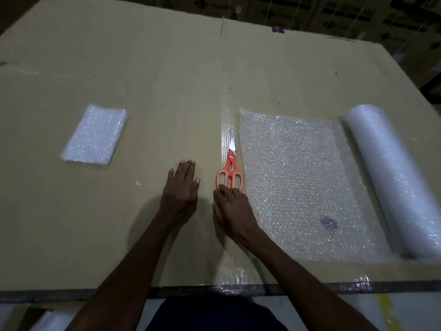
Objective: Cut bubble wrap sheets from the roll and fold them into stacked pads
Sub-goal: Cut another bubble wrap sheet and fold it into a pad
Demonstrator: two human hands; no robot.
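Observation:
A bubble wrap roll [393,177] lies at the right of the cardboard-covered table [167,80], with a flat sheet [298,182] unrolled from it toward the middle. Orange scissors [229,174] lie along the sheet's left edge, blades pointing away from me. My right hand [232,211] is at the scissors' handles, its fingertips touching the near loop; no clear grip shows. My left hand [181,187] rests flat on the cardboard just left of the scissors, fingers straight. A folded bubble wrap pad [95,134] lies at the left.
A strip of clear tape [228,120] runs down the cardboard seam beside the scissors. The table's near edge [71,293] is dark. Printed cardboard boxes [358,10] stand behind the table's far right.

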